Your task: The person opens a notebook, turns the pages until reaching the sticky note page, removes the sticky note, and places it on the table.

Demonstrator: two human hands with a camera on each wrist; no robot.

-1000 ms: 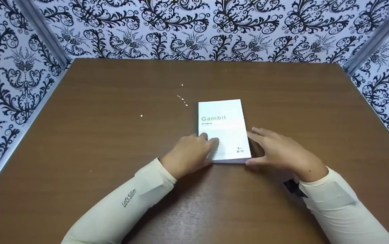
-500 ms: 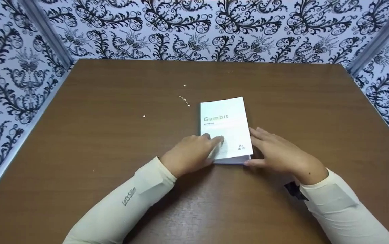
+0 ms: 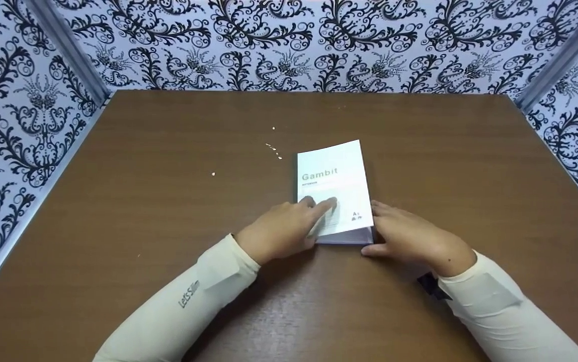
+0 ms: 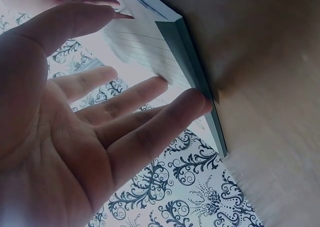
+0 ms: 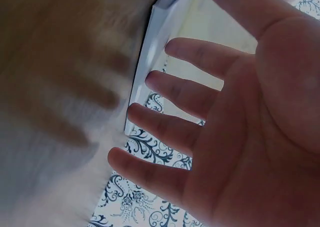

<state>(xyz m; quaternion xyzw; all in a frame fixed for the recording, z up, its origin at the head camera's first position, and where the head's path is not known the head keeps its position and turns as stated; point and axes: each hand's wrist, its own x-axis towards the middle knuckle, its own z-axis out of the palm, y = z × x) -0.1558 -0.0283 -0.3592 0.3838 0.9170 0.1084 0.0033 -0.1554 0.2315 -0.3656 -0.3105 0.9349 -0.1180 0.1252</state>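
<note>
Notebook (image 3: pixel 331 163), marked "Gambit", lies between the two hands and forward of both wrists, on the table (image 3: pixel 168 216). Its long axis runs away from the person. The dark spine (image 4: pixel 194 69) faces the left hand; the long page edge faces the right hand.

Left hand (image 3: pixel 283 229): the nearer of the two, overlapping the notebook's near-left part. One straight finger reaches over the cover (image 3: pixel 349 186), toward the right hand; another fingertip meets the spine. Fingers extended and parted — nothing pinched.

Right hand (image 3: pixel 409 234): set alongside the page edge. Grip wide, fingers straight and spread, nothing held. The thumb points to the near-right corner. Whether every fingertip touches the edge cannot be told.

Governing relation: the cover slopes upward from the left hand to the right hand. At the near end a pale wedge shows beneath it, tallest beside the right thumb. The higher side of the cover is thus just left of the right-hand fingers. Obstruction — the left finger overlies the cover on the opposite side.

Surroundings: white specks (image 3: pixel 279 158) lie beyond the left hand, left of the notebook. Sleeves (image 3: pixel 168 311) cover both forearms. Patterned panels (image 3: pixel 289 45) rise well beyond both hands.
</note>
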